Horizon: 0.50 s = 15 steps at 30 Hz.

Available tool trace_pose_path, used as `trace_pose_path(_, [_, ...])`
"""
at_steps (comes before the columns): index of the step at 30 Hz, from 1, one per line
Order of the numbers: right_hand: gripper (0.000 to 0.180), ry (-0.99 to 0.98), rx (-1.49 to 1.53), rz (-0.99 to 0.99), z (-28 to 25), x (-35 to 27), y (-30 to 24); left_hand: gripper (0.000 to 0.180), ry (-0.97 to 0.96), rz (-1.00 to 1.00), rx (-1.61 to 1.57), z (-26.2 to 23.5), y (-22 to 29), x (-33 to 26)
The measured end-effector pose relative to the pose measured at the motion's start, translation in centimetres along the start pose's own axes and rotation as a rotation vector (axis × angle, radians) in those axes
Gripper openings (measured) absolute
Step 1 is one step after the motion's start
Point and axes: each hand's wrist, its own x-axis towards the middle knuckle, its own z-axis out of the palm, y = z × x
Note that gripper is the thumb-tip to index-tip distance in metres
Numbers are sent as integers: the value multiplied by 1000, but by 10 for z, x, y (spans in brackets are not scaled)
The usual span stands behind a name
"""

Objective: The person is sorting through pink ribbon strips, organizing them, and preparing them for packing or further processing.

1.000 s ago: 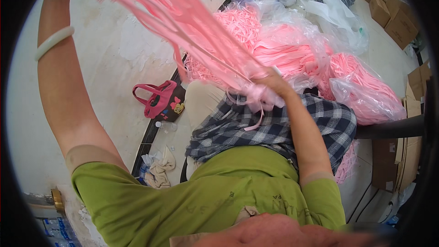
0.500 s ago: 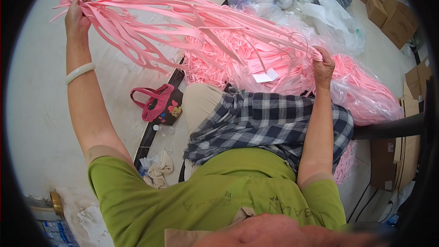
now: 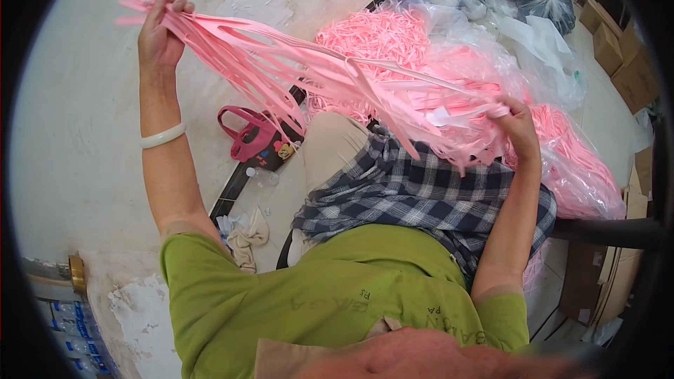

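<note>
Gripping a long bundle of pink strips (image 3: 316, 77) at both ends, we are holding it stretched across the upper half of the frame. Our left hand (image 3: 160, 31) is raised in the upper left, fingers closed tight round one end of the bundle, where short strip ends are sticking out past the fist. Our right hand (image 3: 518, 123) is sitting at centre right, closed on the other end, beside a small white tag (image 3: 444, 116). Between the hands the strips are fanning apart and sagging, some loops hanging loose above the checked cloth (image 3: 421, 189) across our lap.

We are judging the step in hand to be the straightening and evening of one bundle drawn from the pink heap (image 3: 393, 35) in clear plastic bags at upper centre. The next move, in our judgement, is calling for a firm hold at both ends while the stray loops are being gathered in, lest they slip or tangle.

A pink bag (image 3: 249, 133) is lying on the floor at centre left.
</note>
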Motion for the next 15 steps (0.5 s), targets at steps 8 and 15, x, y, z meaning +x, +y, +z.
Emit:
trace_pose_path(8, [22, -378, -204, 308, -3, -20, -16, 20, -57, -48, -222, -11, -18, -46])
trace_pose_path(15, [40, -497, -1056, 42, 34, -23, 28, 19, -152, -62, -237, 22, -8, -67])
